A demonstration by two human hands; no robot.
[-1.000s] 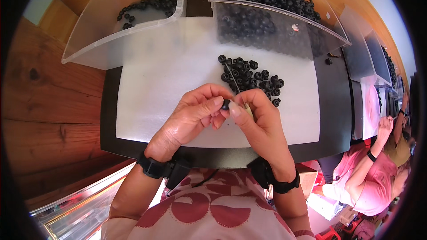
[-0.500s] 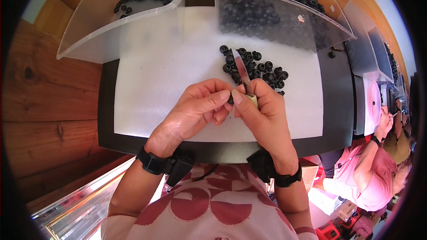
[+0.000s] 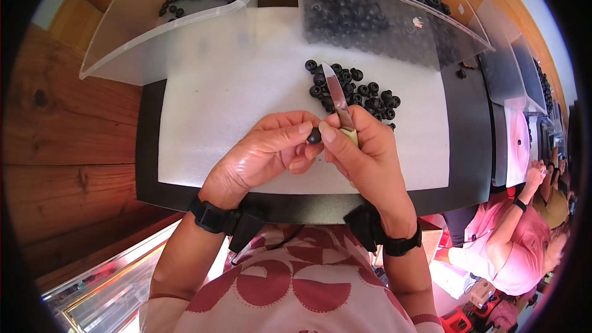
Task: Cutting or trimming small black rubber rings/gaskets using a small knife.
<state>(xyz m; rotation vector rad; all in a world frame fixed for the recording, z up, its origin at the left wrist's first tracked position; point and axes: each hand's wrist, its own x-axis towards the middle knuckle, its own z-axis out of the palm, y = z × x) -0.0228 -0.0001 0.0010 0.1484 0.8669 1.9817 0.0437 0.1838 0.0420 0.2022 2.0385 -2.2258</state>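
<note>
The left hand [image 3: 265,154] pinched one small black bead [image 3: 314,135] between its thumb and fingers [image 3: 300,128]. The bead was held up over the white mat [image 3: 234,86], right in front of the person's chest. The right hand [image 3: 364,160] was closed around the pale handle of a small knife [image 3: 339,102]. Its thumb pressed near the bead, and the shiny blade pointed away, toward a pile of black beads [image 3: 354,86] lying on the mat.

Two clear bins sat at the far side of the worktop [image 3: 468,135]. The left bin [image 3: 154,43] held a few beads, and the right bin [image 3: 382,18] held a lot. Another person in pink [image 3: 512,253] worked off to the right.

The bead was tiny and round, so it could pop out of the pinch and roll away. The blade was very close to the fingertips, so a slip could cut them. A bump of the hand could also scatter the pile.
</note>
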